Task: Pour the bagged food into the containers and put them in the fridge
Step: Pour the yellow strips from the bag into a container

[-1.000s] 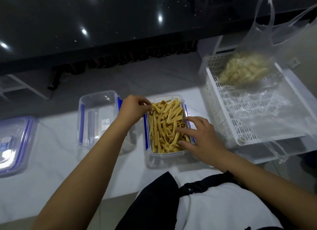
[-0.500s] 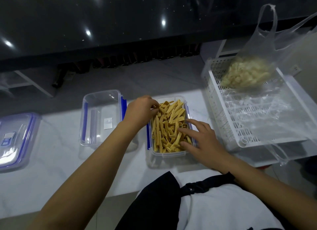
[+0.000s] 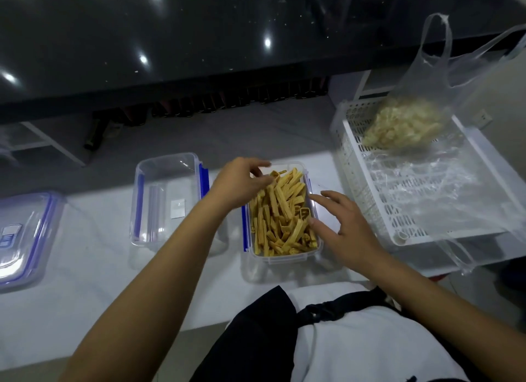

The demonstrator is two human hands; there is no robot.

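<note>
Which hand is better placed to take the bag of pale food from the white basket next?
The right hand, probably. It rests at the filled container's right edge, on the side of the white basket holding the bag of pale food. The left hand would have to cross over the container.

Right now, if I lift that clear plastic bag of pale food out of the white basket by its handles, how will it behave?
The clear plastic bag of pale food looks thin and crumpled, so it will probably sag and swing, its load bunched at the bottom. The food seems loose and puffy, likely light. The film could snag on the white slotted plastic basket.
</note>
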